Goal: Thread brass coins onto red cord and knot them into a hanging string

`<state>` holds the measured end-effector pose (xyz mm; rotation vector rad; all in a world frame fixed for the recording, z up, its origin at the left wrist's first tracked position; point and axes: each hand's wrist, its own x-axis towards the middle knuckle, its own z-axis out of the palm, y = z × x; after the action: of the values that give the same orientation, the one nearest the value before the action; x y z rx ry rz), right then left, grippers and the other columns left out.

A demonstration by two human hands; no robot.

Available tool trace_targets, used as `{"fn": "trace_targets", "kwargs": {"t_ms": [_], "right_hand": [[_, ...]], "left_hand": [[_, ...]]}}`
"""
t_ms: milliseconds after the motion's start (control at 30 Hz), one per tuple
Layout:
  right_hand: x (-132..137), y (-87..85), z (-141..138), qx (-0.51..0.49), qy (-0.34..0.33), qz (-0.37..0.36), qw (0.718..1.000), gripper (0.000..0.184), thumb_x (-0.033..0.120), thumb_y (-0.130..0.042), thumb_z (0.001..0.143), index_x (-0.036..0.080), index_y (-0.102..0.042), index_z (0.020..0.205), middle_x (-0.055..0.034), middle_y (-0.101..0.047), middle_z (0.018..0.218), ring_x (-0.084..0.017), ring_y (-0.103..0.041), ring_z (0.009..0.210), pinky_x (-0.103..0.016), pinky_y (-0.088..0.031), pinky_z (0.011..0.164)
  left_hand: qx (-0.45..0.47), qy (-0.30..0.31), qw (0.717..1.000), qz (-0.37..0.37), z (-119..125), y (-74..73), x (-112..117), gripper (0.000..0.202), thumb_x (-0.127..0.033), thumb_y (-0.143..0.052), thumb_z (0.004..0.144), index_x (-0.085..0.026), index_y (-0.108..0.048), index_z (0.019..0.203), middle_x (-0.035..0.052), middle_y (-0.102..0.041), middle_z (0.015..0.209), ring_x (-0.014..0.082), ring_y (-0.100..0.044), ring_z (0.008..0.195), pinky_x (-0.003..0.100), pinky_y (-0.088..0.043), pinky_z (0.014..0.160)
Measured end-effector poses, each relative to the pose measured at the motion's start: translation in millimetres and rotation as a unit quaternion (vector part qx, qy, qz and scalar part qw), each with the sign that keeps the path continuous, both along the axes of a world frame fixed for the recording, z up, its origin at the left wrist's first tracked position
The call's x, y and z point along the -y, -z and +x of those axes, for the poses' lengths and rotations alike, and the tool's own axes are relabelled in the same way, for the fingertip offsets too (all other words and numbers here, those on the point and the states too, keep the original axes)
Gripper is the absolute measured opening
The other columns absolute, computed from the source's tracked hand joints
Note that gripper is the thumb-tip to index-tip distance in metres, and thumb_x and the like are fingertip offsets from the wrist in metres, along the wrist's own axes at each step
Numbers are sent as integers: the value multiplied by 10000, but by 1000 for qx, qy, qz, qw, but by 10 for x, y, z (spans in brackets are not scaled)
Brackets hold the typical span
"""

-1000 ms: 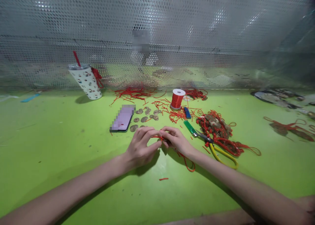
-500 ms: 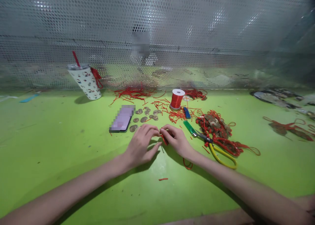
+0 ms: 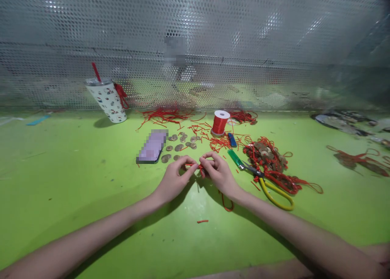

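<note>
Between my two hands is a red cord [image 3: 201,171], bunched or knotted where the fingers meet. My left hand [image 3: 176,178] pinches a strand of it between thumb and forefinger. With closed fingers, my right hand [image 3: 219,174] grips the knotted part, and a loop of red cord [image 3: 227,205] hangs below that wrist. Several round metal coins [image 3: 179,147] lie just beyond my left hand. Right of my right hand are scissors [image 3: 258,174] with yellow and red handles, beside a pile of coins strung on red cord [image 3: 266,155].
A phone [image 3: 152,147] lies left of the coins. Behind my hands stand a spool of red cord [image 3: 219,123], a blue lighter [image 3: 232,140] and a green lighter [image 3: 235,159], among cord scraps. A tumbler with a straw [image 3: 108,100] stands back left, before a perforated metal screen [image 3: 195,47].
My left fingers have closed from a spread pose onto the red cord and drawn a strand leftward. My right hand has barely moved; the loop under its wrist has shifted slightly left.
</note>
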<state>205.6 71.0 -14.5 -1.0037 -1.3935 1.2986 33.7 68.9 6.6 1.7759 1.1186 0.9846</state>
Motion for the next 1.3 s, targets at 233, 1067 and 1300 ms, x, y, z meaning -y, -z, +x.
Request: {"fn": "trace_targets", "kwargs": {"t_ms": [233, 1067, 1300], "right_hand": [[37, -39, -2, -43, -29, -6, 999, 334, 529, -616, 926, 217, -520, 994, 53, -607, 606, -116, -532, 536, -223, -364, 499], [58, -94, 18, 11, 30, 62, 998, 411, 590, -616, 915, 208, -554, 778, 28, -544, 649, -127, -506, 571, -257, -419, 547], [41, -46, 18, 29, 33, 50, 998, 391, 564, -602, 937, 202, -554, 798, 25, -581, 645, -123, -524, 554, -251, -423, 530]], "left_hand": [[46, -10, 998, -28, -17, 10, -14, 186, -350, -657, 875, -175, -672, 815, 57, -702, 848, 211, -662, 823, 358, -515, 776], [144, -43, 983, -102, -37, 57, -77, 230, -388, -783, 747, -178, -688, 743, 41, -711, 814, 179, -656, 768, 311, -517, 745], [145, -59, 983, -95, -43, 65, -83, 233, -396, -786, 750, -183, -692, 757, 47, -732, 839, 192, -668, 800, 321, -531, 759]]}}
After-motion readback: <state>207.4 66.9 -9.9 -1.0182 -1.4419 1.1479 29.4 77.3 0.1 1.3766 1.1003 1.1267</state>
